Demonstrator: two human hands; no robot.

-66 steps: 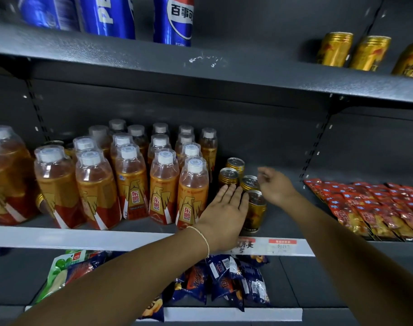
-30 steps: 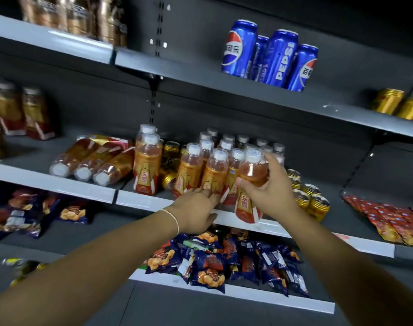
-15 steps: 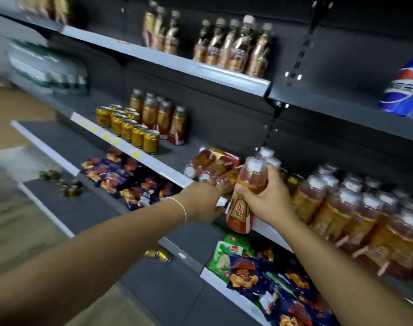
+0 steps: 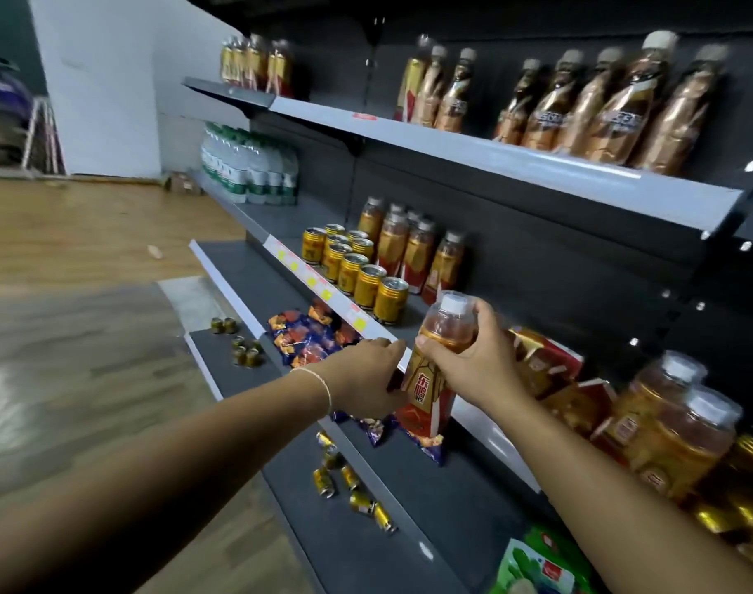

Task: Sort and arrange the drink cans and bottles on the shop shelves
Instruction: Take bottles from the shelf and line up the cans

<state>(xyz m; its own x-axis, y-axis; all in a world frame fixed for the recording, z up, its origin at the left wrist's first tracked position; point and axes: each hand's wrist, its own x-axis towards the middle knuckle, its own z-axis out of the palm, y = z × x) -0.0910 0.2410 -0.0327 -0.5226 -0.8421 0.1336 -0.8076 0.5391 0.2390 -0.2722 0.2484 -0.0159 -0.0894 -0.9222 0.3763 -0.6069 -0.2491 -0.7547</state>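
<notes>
Head view: the orange bottle (image 4: pixel 430 379) has come further left along the middle shelf (image 4: pixel 319 289) than half a second ago, and the gold cans (image 4: pixel 368 274) are now close ahead.

Right hand (image 4: pixel 477 366) wraps the bottle's shoulder just under the white cap. The bottle is off the shelf and tilted, in front of the lip. Left hand (image 4: pixel 366 381) touches its lower side; fingertips are hidden, so I cannot tell if it grips. Matching standing bottles (image 4: pixel 413 250) sit behind the cans, and tipped bottles (image 4: pixel 546 370) lie just right of the hands. Likely best to bring it upright first, lift it over the can row and seat it beside its kind, label outward, without nudging the cans.
</notes>
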